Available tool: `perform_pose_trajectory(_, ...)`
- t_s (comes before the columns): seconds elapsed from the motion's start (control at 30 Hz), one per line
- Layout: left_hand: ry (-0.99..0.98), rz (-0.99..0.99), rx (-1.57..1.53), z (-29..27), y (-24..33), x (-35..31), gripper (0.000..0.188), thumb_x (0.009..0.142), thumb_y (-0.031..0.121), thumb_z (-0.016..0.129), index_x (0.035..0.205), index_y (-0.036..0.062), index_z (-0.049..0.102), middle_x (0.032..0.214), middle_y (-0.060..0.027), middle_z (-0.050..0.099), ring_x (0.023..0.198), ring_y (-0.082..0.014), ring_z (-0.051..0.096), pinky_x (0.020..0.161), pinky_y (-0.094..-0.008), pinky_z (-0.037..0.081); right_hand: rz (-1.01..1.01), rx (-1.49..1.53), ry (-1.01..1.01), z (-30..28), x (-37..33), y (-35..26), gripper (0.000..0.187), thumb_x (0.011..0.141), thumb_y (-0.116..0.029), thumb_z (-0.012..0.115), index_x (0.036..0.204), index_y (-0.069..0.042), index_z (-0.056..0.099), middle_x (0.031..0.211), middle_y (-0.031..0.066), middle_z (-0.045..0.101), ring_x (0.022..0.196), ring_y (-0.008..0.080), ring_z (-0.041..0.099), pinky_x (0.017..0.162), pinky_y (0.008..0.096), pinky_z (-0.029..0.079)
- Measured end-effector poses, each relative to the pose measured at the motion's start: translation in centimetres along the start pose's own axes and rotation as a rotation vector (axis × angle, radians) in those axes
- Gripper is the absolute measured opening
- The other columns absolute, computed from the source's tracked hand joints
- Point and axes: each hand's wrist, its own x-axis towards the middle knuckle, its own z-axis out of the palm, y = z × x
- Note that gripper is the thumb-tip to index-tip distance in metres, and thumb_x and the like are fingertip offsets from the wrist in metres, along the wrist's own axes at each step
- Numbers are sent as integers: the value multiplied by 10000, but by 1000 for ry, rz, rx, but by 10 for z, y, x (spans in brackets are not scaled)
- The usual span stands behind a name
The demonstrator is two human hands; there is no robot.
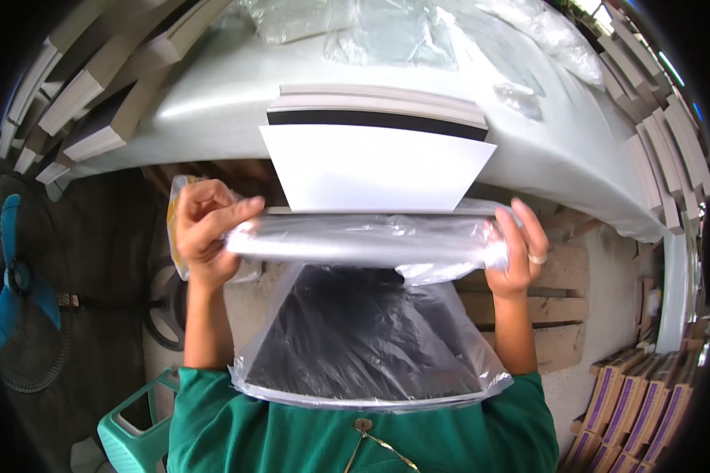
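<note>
My left hand (211, 229) is closed on one end of a clear plastic bag (371, 335), thumb pointing inward. My right hand (517, 248), wearing a ring, has its fingers curled round the other end. Between them the bag's upper part forms a blurred, shiny band. Its lower part hangs over my lap and front, with a dark, flat area showing through; whether that is something inside cannot be made out. Just beyond the band, a white sheet or board (379, 165) juts from the table edge, beneath a thick book-like stack (379, 106) with a black lower layer.
A pale-covered table (213, 102) curves across the front, with clear plastic bags (394, 35) at the back. Thick book-like blocks (95, 87) line the left, and more blocks (663, 150) the right. A blue-bladed fan (16, 280), green stool (134, 426) and stacked boxes (635, 406) stand around me.
</note>
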Motion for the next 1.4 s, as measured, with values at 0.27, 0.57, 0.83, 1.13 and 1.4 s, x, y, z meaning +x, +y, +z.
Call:
perform_pose_trajectory(0.27, -216, -154, -114, 1, -4, 25, 314, 660, -32, 654, 963, 53, 657, 905, -60, 454, 773, -141, 513, 683, -245, 421, 77, 40, -99, 5, 25, 1, 352, 648, -17, 724, 982, -40, 615, 1044, 117, 565, 658, 172, 583, 540, 259, 471)
perform_pose_trajectory(0.57, -43, 161, 153, 18, -25, -23, 576, 547, -152, 668, 1054, 117, 623, 1011, -99, 405, 655, -123, 483, 494, -191, 413, 21, -2, 33, 14, -34, 1, 347, 661, 29, 679, 994, -49, 618, 1086, 128, 548, 572, 148, 531, 480, 225, 425)
perform_pose_trajectory(0.83, -651, -849, -752, -25, 14, 11, 119, 715, 85, 625, 758, -26, 633, 722, -88, 620, 638, -157, 575, 572, -242, 422, 496, 531, -236, -51, 34, -22, 156, 579, 25, 651, 729, -15, 673, 679, 77, 593, 599, 147, 573, 520, 205, 438)
perform_pose_trajectory(1.13, -511, -1591, -1434, 35, -128, -181, 307, 801, 124, 607, 1092, 43, 556, 910, -27, 627, 769, -107, 607, 613, -189, 493, 1941, 1626, -564, 10, -173, 19, 273, 834, -149, 563, 1083, -51, 506, 561, -18, 469, 437, 50, 418, 422, 195, 359)
perform_pose_trajectory(1.4, -355, -1577, -972, 55, -164, -224, 210, 823, 296, 589, 956, 133, 577, 695, 51, 479, 565, -65, 382, 504, -192, 299, 1908, 1180, -704, 60, -254, 39, 202, 848, -241, 570, 1000, -110, 590, 668, -35, 559, 483, 22, 456, 402, 180, 360)
